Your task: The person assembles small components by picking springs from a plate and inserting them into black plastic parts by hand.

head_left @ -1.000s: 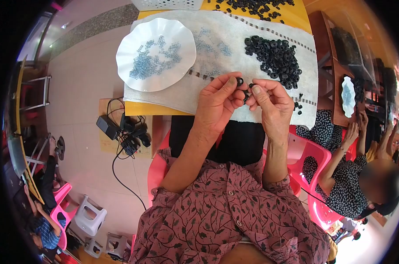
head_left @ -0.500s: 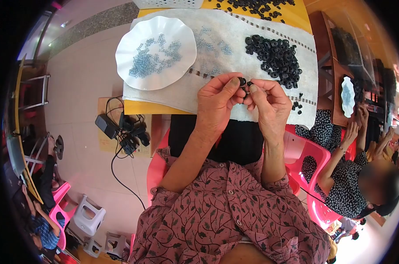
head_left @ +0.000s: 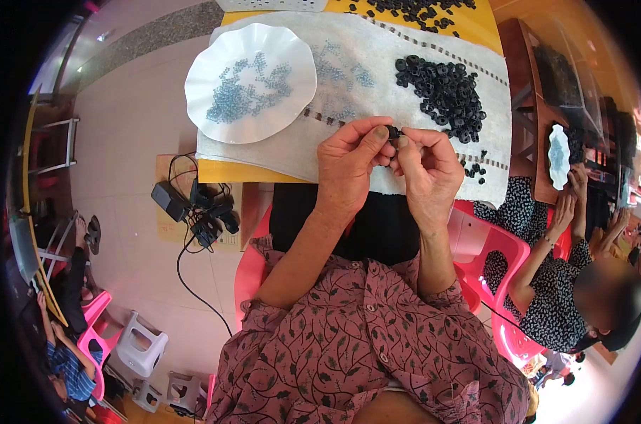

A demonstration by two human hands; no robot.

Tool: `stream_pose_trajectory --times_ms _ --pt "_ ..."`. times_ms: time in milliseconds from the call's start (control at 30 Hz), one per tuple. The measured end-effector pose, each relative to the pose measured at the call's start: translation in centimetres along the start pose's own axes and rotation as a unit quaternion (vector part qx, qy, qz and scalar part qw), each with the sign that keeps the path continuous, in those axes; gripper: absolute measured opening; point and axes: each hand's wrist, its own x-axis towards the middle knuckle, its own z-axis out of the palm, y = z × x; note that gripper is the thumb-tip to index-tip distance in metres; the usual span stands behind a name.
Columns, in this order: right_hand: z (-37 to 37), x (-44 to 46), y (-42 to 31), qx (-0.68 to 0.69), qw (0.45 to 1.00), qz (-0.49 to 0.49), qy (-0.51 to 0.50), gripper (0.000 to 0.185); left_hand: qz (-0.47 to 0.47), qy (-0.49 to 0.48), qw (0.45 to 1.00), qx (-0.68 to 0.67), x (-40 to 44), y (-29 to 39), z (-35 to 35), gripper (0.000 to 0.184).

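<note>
My left hand (head_left: 350, 164) pinches a small round black part (head_left: 393, 132) between thumb and forefinger, above the near edge of the white cloth (head_left: 285, 157). Close against it, my right hand (head_left: 430, 169) is closed, thumb and fingertips meeting at the same black part. Whether a second small piece sits in the right fingertips is hidden. Beyond my right hand lies a heap of black parts (head_left: 444, 95), several with a hole in the middle. A white wavy-rimmed plate (head_left: 292, 49) to the left carries many tiny clear-blue pieces (head_left: 239, 95).
More blue pieces (head_left: 341, 74) are scattered on the cloth beside the plate. Loose black parts (head_left: 474, 172) lie near the right edge, others (head_left: 419, 13) at the back. Power adapters (head_left: 204, 212) and cables rest on a box at left. A co-worker (head_left: 553, 283) sits at right.
My hands have come together: the right fingertips have moved left against the black part in my left hand, closing the small gap between them.
</note>
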Motion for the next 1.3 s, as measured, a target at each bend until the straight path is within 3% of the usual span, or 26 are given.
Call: stream_pose_trajectory --times_ms 267,567,700,767,900,1300 --pt "0.3 -0.1 1.3 -0.060 0.995 -0.068 0.034 0.008 0.054 -0.002 0.994 0.092 -0.1 -0.4 -0.1 0.019" --pt "0.1 -0.1 0.6 -0.051 0.997 -0.062 0.005 0.006 0.116 -0.011 0.974 0.192 -0.2 -0.2 0.2 0.016" --pt "0.3 -0.2 -0.4 -0.010 0.999 -0.032 -0.010 0.007 0.097 -0.021 0.981 0.168 -0.1 -0.5 -0.1 0.016" --pt "0.3 -0.3 -0.6 0.024 1.000 0.011 -0.001 0.006 0.037 -0.026 0.999 0.026 0.1 -0.9 -0.1 0.014" --pt "0.3 -0.5 0.0 -0.002 1.000 -0.014 0.006 0.006 0.053 -0.021 0.997 0.044 0.0 -1.1 -0.2 0.015" --pt "-0.2 -0.3 -0.3 -0.006 0.999 -0.020 -0.028 0.005 0.158 -0.031 0.957 0.242 -0.1 -0.8 -0.3 0.014"
